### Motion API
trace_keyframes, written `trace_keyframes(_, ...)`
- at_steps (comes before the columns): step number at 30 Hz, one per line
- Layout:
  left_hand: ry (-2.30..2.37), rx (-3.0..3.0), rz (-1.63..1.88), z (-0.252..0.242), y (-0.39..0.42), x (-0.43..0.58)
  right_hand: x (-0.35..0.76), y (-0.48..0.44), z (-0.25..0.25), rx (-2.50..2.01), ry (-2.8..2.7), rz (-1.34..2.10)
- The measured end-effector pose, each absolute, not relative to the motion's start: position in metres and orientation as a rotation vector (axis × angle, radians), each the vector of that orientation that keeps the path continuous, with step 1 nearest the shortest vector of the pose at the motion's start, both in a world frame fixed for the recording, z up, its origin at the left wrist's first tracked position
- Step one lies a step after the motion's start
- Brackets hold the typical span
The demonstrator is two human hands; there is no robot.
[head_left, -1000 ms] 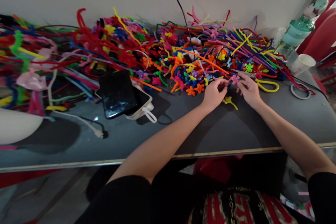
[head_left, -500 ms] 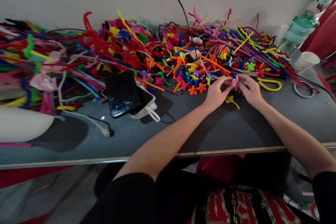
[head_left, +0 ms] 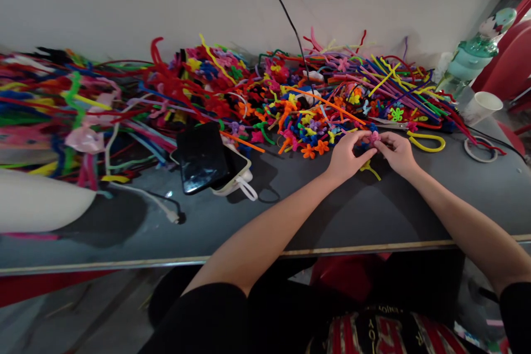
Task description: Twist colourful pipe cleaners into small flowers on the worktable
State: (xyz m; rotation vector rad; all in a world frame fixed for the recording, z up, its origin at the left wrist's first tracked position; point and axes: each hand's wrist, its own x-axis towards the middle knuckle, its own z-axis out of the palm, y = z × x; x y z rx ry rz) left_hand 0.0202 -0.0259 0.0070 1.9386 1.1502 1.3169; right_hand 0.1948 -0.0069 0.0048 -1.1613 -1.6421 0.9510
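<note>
A small pink pipe-cleaner flower (head_left: 374, 136) is pinched between my two hands above the table. My left hand (head_left: 350, 155) grips it from the left, thumb and fingers closed. From the right, the thumb and fingers of my right hand (head_left: 397, 153) close on the same flower, and they partly cover it. Under my hands a yellow pipe-cleaner piece (head_left: 370, 169) lies on the grey table (head_left: 332, 215). Just beyond my fingers is a heap of small coloured pipe-cleaner flowers (head_left: 309, 121). Scissors with yellow handles (head_left: 431, 144) lie right of my right hand.
Loose pipe cleaners (head_left: 398, 86) pile along the wall. To the left are a black phone (head_left: 203, 157) on a pale-cased device, a white cable (head_left: 161, 204) and a white rounded object (head_left: 37, 202). A paper cup (head_left: 483, 108), a green bottle (head_left: 473, 58) and a ring (head_left: 480, 150) stand or lie at right.
The view has tilted, so the table sits slightly lower in the picture. My fingertips have drawn closer together around the pink flower, which shows less now.
</note>
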Motion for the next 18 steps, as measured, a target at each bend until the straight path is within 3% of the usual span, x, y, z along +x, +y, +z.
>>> trace_keyframes(6,1.245,2.054,1.390,0.005,-0.022,0.017,0.194,-0.008,0.010,-1.051,-1.606,1.181)
trace_keyframes(13,1.254,1.984,1.311,0.005,-0.023,0.023,0.194,-0.005,0.004,-1.100,-1.599,1.141)
trace_keyframes(18,1.464,1.876,1.514,0.031,0.002,-0.017,0.196,-0.003,0.000,-1.120,-1.543,1.127)
